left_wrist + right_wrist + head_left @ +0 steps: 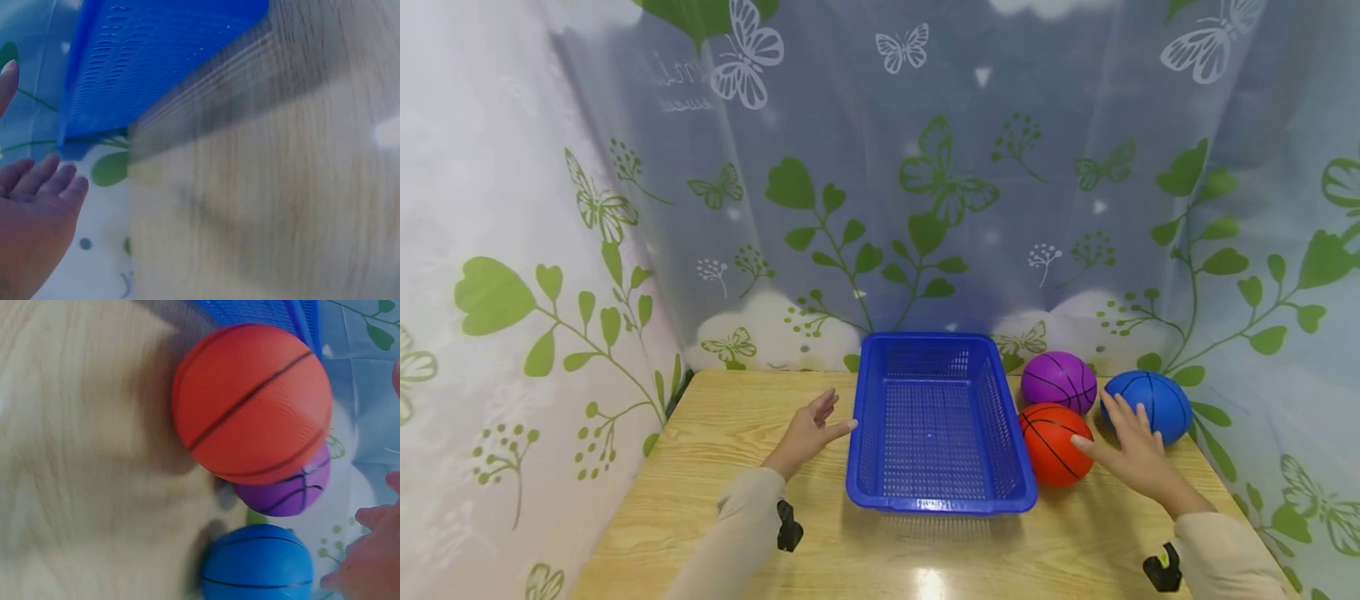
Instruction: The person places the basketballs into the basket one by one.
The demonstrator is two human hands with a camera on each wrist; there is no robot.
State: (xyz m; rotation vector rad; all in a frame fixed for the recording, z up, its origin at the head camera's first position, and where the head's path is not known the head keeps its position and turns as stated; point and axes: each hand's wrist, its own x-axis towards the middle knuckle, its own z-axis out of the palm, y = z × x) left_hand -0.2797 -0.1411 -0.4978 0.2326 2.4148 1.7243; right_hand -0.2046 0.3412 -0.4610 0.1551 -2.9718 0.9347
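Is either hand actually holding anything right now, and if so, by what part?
Nothing is held. The left hand is open beside the blue basket; the right hand is open, its fingers spread among the orange ball and blue ball.

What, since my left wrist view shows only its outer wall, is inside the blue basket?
Observer: Nothing; the head view shows the basket empty.
Operator: Any balls nearby?
Observer: Three lie on the table to the basket's right: the orange ball nearest the person, the purple ball behind it, the blue ball farthest right.
Operator: And the right hand?
Observer: The right hand is open, thumb at the orange ball and fingers by the blue ball; whether it touches them I cannot tell.
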